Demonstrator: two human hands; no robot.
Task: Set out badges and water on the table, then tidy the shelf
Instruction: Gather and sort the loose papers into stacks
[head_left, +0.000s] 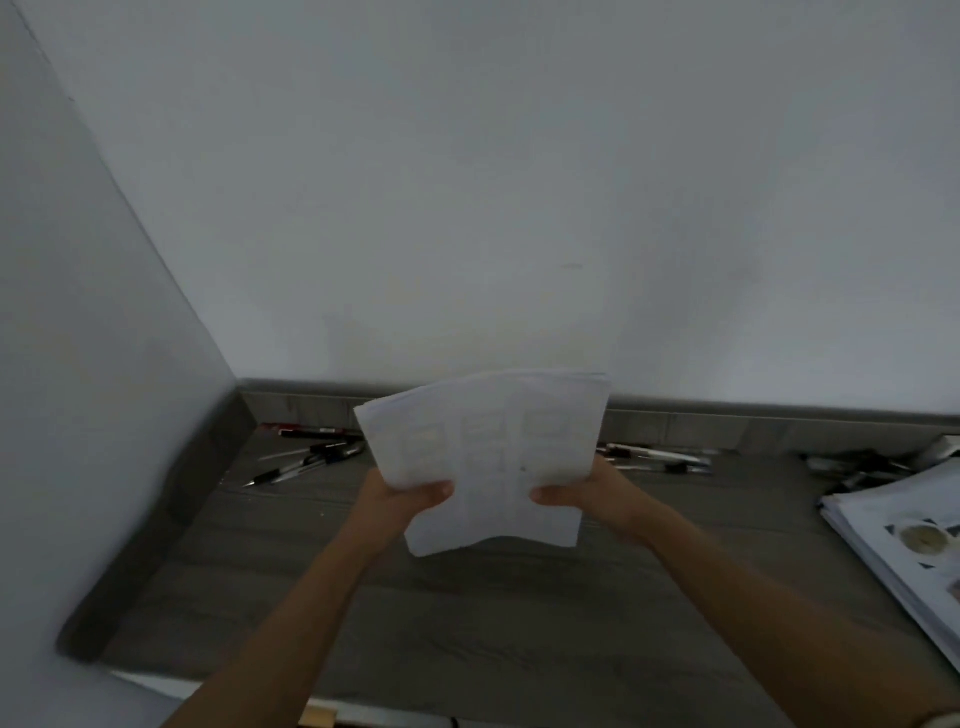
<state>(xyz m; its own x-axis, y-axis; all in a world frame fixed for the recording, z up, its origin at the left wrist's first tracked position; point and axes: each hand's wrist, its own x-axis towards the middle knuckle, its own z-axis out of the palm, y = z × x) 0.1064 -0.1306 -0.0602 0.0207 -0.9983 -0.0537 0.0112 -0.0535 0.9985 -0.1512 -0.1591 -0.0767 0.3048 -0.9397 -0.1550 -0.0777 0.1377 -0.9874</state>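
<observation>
A person's left hand (402, 496) and right hand (589, 493) grip a stack of white printed paper sheets (485, 457), thumbs pinched on top, held above the grey wood-grain shelf (467, 613) near scattered black ballpoint pens (306, 457)

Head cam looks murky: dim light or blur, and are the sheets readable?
Head view: dim, flat light and soft throughout; the paper stack in the left hand and right hand shows only faint boxes, print unreadable; pens behind it are smeared.
</observation>
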